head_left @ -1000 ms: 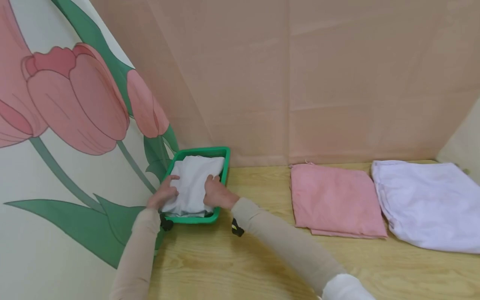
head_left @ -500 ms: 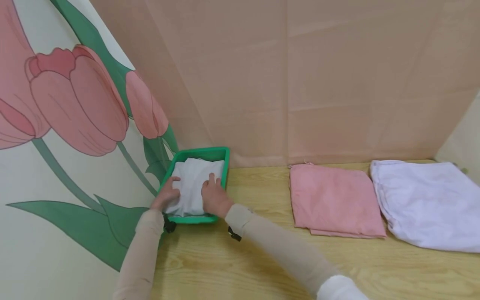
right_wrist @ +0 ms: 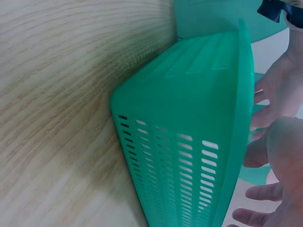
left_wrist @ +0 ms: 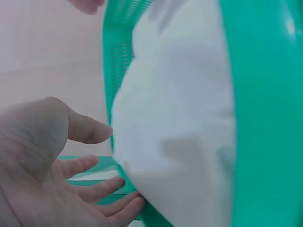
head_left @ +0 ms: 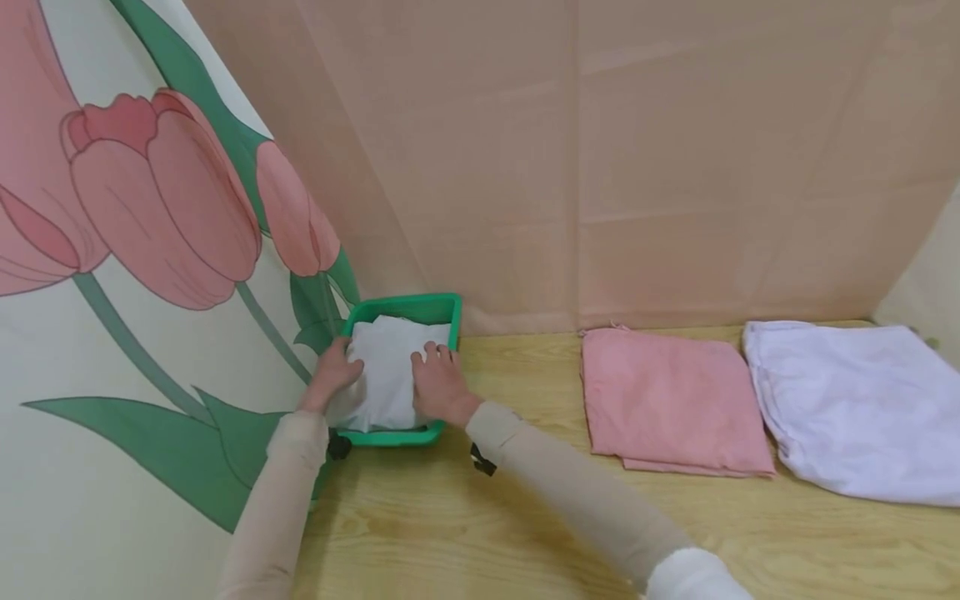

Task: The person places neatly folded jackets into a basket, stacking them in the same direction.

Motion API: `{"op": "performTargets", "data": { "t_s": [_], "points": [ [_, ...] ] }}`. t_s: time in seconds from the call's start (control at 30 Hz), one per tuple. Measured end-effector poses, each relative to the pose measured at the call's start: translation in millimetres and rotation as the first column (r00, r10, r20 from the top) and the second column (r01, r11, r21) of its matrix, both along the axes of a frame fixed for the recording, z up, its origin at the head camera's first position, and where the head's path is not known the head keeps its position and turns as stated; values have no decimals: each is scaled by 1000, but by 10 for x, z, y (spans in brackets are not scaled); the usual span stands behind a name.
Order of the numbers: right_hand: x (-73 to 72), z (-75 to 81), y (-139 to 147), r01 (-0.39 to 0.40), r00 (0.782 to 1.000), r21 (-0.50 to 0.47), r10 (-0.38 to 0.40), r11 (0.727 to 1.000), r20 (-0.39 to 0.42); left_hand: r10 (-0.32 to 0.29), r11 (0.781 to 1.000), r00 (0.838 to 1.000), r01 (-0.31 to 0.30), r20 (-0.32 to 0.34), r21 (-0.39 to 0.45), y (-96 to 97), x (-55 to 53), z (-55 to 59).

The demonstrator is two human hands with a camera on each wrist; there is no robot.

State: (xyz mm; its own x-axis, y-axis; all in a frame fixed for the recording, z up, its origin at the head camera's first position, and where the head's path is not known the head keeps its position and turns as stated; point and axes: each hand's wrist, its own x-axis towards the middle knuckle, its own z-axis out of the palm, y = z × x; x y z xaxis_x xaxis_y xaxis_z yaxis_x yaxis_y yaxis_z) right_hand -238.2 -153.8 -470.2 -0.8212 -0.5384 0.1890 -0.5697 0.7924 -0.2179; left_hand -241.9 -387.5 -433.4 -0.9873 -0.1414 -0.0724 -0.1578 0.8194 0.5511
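A folded white cloth [head_left: 390, 375] lies inside a green plastic basket [head_left: 405, 437] at the left of the table. My left hand [head_left: 330, 377] is at the basket's left side, touching the cloth's edge. In the left wrist view its thumb and spread fingers [left_wrist: 102, 194] reach the rim, with nothing gripped. Over the basket's right side, my right hand [head_left: 441, 385] lies on or just above the cloth. The right wrist view shows its fingers [right_wrist: 265, 191] parted and extended above the rim; whether they touch the cloth is hidden there.
A folded pink cloth [head_left: 675, 400] lies on the wooden table [head_left: 480, 533] to the right, beside a folded pale lavender cloth [head_left: 855, 408]. The basket stands close to a tulip-painted wall panel [head_left: 172, 350] at left and a beige backdrop [head_left: 525, 167] behind.
My right hand has loosened from the cloth and shifted slightly right, to the basket's edge. My left hand has moved slightly up along the left rim. The cloth looks flatter.
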Motion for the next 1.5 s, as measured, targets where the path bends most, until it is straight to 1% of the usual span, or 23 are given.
{"op": "performTargets", "data": {
  "t_s": [0.07, 0.1, 0.2, 0.3, 0.33, 0.47, 0.6, 0.67, 0.73, 0.87, 0.97, 1.07, 1.2, 1.3, 1.43, 1.5],
  "points": [
    [-26, -1, 46, 1, 1000, -21, -1, 1000, -11, -12, 1000, 1000, 12, -18, -6, 39, -2, 50],
    [-28, 18, 72, 0, 1000, -29, 0, 1000, -8, -8, 1000, 999, 8, -31, -17, 62, -6, 75],
    [-30, 96, 148, -9, 1000, -65, 9, 998, -6, -15, 1000, 999, 14, -48, -12, 125, -17, 153],
    [-32, 193, 222, -28, 999, -131, 30, 991, 15, -12, 1000, 998, 13, -54, 9, 190, -17, 224],
    [-35, 219, 247, -32, 999, -153, 36, 988, 24, -19, 1000, 999, 20, -51, 20, 208, -13, 245],
    [-40, 305, 357, -52, 996, -246, 69, 968, 60, -21, 1000, 998, 22, -56, 21, 292, 23, 312],
    [-33, 354, 491, -71, 992, -321, 102, 944, 78, -35, 999, 995, 37, -90, 25, 397, 76, 349],
    [-27, 366, 570, -69, 990, -349, 107, 935, 93, -48, 998, 993, 52, -107, 38, 459, 104, 358],
    [-26, 363, 651, -56, 989, -361, 101, 931, 107, -58, 997, 991, 64, -120, 49, 518, 124, 352],
    [-20, 369, 833, -12, 985, -387, 77, 922, 152, -75, 994, 988, 84, -133, 67, 643, 145, 335],
    [-10, 398, 985, 7, 987, -386, 56, 922, 152, -80, 993, 985, 91, -150, 73, 736, 159, 328],
    [6, 432, 1146, 9, 989, -387, 49, 922, 140, -87, 991, 981, 104, -175, 87, 823, 187, 327],
    [30, 468, 1362, 13, 988, -431, 56, 902, 147, -98, 985, 974, 125, -204, 121, 933, 206, 317],
    [49, 484, 1528, 21, 987, -460, 55, 888, 152, -102, 981, 973, 133, -207, 144, 1016, 213, 306],
    [75, 487, 1748, 36, 986, -473, 44, 880, 158, -99, 973, 975, 137, -201, 186, 1142, 243, 307],
    [91, 482, 1862, 52, 985, -478, 33, 877, 167, -100, 968, 973, 143, -208, 206, 1214, 261, 312]
  ]
}}
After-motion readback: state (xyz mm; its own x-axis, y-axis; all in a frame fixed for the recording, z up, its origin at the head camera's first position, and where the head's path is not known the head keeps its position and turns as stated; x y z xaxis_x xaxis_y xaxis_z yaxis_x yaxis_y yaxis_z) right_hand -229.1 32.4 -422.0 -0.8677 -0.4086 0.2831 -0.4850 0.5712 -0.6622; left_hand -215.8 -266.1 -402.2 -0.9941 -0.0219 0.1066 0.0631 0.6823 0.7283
